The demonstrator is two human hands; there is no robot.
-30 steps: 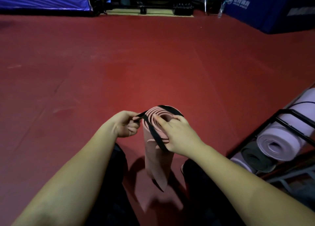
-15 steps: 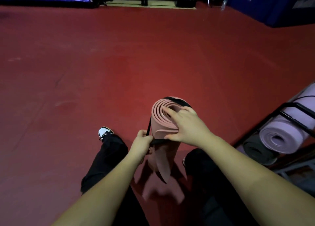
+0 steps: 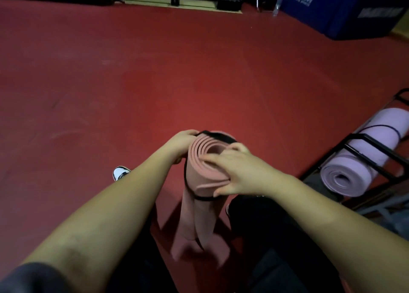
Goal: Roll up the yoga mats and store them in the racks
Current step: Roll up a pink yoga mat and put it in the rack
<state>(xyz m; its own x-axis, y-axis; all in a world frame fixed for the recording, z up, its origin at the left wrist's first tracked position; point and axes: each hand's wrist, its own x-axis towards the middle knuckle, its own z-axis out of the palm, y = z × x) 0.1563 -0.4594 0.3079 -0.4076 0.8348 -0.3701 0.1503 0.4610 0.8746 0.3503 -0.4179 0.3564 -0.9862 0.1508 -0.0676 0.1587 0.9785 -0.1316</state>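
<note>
A rolled pink yoga mat stands on end on the red floor between my legs. A black strap loops over its top and round its near side. My left hand grips the strap at the roll's upper left edge. My right hand lies over the top of the roll, fingers across the spiral and thumb pinching the loose outer edge against the strap. The black rack stands at the right with a rolled lilac mat lying in it.
A dark grey rolled mat lies low in the rack beneath the lilac one. Blue padded blocks stand at the far right and far left. My white shoe shows left of the mat. Red floor stretches ahead.
My left hand has gone from low on the roll's left side up to its top edge, carrying the strap. My right hand has slid down over the spiral onto the outer edge.
</note>
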